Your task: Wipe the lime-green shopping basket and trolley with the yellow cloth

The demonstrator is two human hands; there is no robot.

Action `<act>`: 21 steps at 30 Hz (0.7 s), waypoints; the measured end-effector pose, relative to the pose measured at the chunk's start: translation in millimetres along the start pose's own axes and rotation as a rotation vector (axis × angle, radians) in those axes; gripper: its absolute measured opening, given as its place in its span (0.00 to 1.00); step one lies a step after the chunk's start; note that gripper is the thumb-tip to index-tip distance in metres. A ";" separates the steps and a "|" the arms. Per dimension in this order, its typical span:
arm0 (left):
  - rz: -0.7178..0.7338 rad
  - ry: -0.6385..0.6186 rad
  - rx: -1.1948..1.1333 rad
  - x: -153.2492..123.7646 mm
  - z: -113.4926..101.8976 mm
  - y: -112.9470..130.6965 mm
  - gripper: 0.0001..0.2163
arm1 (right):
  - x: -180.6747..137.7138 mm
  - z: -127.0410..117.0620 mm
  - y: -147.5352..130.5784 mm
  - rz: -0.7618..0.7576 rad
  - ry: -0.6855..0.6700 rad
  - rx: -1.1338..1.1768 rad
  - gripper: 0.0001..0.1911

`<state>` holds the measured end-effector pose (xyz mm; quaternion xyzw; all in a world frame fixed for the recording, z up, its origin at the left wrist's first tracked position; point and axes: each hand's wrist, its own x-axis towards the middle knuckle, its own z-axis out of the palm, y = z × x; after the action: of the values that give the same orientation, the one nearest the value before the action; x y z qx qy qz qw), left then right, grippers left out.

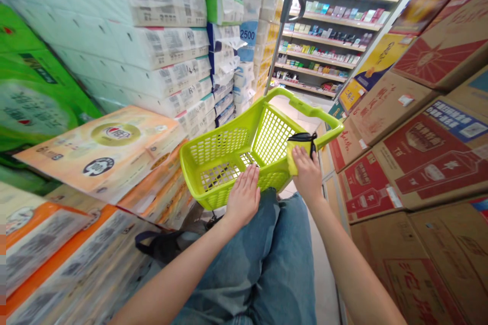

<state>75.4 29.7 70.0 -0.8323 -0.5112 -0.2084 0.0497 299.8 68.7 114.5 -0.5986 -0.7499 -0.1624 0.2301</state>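
Observation:
A lime-green plastic shopping basket [229, 155] rests tilted against my knee in a narrow shop aisle. My left hand [244, 195] lies flat on the basket's near wall, fingers stretched out and holding nothing. My right hand [308, 173] presses a yellow cloth [294, 155] against the basket's right rim, fingers closed over it. A black handle mount [304, 137] sits on the rim just above that hand. The basket's inside looks empty.
Wrapped packs of tissue paper [160, 45] are stacked high on the left, with orange packs [102, 152] lower down. Cardboard boxes [419, 152] line the right. A grey pole handle [290, 0] rises behind the basket. Shelves of goods [324, 35] stand at the far end.

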 end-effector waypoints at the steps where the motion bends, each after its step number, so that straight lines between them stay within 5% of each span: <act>1: 0.003 -0.002 0.003 -0.1 0.0 -0.2 0.28 | -6.3 6.3 -19.3 -0.039 -0.020 0.039 0.39; 6: 0.012 0.003 0.006 -0.1 -0.2 -1.2 0.28 | -28.3 18.7 -74.8 -0.206 -0.099 0.145 0.40; 10: 0.009 0.006 0.012 0.1 -0.8 -0.5 0.28 | -16.6 0.2 -28.4 -0.269 -0.112 0.088 0.36; 15: 0.017 0.011 0.017 0.3 0.5 -0.1 0.28 | 11.5 -21.7 54.6 -0.052 0.007 -0.054 0.34; 18: 0.013 0.018 0.017 0.0 1.4 0.1 0.29 | 15.1 -17.0 52.1 0.050 0.044 -0.067 0.34; 21: 0.006 0.017 0.009 -0.2 0.9 0.5 0.30 | 3.6 -0.5 7.6 0.033 0.026 -0.018 0.37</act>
<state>76.0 29.6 69.2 -0.8318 -0.5091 -0.2133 0.0583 306.6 73.2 116.5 -0.6108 -0.7355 -0.1731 0.2368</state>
